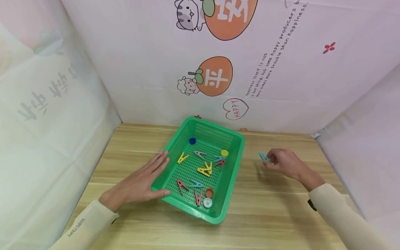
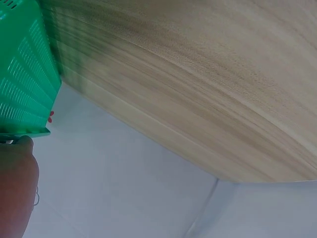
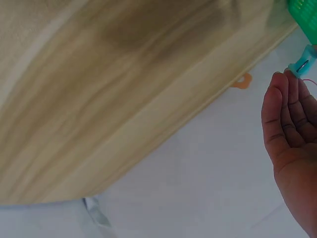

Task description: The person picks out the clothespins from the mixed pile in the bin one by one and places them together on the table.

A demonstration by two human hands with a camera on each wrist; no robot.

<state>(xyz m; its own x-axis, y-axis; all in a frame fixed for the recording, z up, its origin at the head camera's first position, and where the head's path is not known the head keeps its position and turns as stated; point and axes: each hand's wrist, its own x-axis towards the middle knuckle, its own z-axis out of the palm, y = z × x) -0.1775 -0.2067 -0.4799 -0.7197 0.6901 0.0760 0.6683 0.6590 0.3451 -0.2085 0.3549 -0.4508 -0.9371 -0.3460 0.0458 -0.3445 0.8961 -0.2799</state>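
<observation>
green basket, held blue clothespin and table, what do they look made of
Green basket: likely moulded plastic with a slight sheen, judging by its regular perforations and smooth rim. Blue clothespin, held in the right hand: probably plastic too, from its even colour and smooth surface. Table: wood or wood-look laminate, fairly matt; grain streaks suit either.

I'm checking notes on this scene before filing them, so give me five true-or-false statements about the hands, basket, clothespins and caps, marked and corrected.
1. The right hand pinches a light-blue clothespin. True.
2. The left hand rests on the rim of the green basket. True.
3. No caps lie in the green basket. False: a dark blue cap and a yellow cap are among those inside.
4. The right hand is outside the green basket, over the wood-grain table. True.
5. Every clothespin in the green basket is yellow. False: a red clothespin, for one, lies there too.
</observation>
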